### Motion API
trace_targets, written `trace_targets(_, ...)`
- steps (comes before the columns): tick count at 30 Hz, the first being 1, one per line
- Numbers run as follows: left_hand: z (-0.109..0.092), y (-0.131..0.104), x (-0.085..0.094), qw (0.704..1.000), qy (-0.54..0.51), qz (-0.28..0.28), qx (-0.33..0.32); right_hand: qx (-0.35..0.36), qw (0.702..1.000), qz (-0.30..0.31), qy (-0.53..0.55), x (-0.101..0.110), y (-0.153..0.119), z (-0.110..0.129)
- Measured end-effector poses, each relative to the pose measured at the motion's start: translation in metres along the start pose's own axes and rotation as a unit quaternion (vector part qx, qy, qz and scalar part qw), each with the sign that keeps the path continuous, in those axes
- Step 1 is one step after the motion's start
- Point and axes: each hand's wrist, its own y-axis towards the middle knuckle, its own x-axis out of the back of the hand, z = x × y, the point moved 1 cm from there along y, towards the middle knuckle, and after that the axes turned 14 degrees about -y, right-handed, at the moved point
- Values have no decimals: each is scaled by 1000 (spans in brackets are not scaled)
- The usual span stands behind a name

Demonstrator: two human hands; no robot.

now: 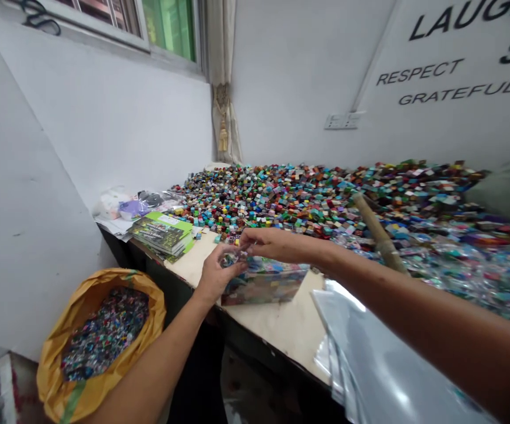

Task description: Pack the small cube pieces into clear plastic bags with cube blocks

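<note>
Close to the table's front edge, a clear plastic bag [266, 285] with coloured pieces showing through it stands on the tabletop. My left hand [218, 272] is closed around the crumpled clear plastic at its upper left corner, with small shiny pieces visible between thumb and fingers. From the right, my right hand [266, 244] reaches over the bag, its bent fingers pinching at the same clear plastic. The fingertips of both hands nearly meet there. Exactly what lies between the right fingertips is partly hidden.
Small coloured blocks [277, 191] are heaped along the wall. A stack of green booklets [162, 234] lies left; flat clear plastic bags [378, 347] overhang the front right edge. A cardboard tube [378, 232] rests on the heap. An open yellow sack [149, 288] of small pieces stands below left.
</note>
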Motion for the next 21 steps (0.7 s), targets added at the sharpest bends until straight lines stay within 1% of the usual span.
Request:
trace_targets(5, -1, 1, 0, 1000, -7, 11, 0, 12, 1000, -15, 23, 16, -20, -3)
trace_targets(7, -1, 0, 0, 1000, -7, 15, -4, 7, 1000, 0, -5, 21, -30, -1)
trace_targets(9, -2, 0, 0, 1000, 1, 18, -10, -15, 997, 3, -72, 25, -39, 3)
trace_targets(10, -2, -1, 0, 1000, 6, 19, -12, -26, 994, -12, -108, 28, -43, 5)
trace_targets(12, -2, -1, 0, 1000, 17, 16, -14, -39, 985, -66, -155, 34, -51, 8)
trace_targets(14, -1, -1, 1, 1000, 26, 12, -13, -46, 979, -116, -162, 43, -58, 9)
trace_targets(16, -1, -1, 1, 999, 29, 11, -14, -72, 971, -163, -161, 49, -61, 9)
trace_targets(18, -2, 0, 0, 1000, 23, 15, -14, -100, 960, -202, -168, 51, -59, 7)
trace_targets(19, -3, 0, 0, 1000, 18, 18, -15, -105, 955, -209, -184, 49, -55, 6)
trace_targets(21, -4, -1, -1, 1000, 14, 20, -16, -97, 947, -187, -243, 42, -43, 4)
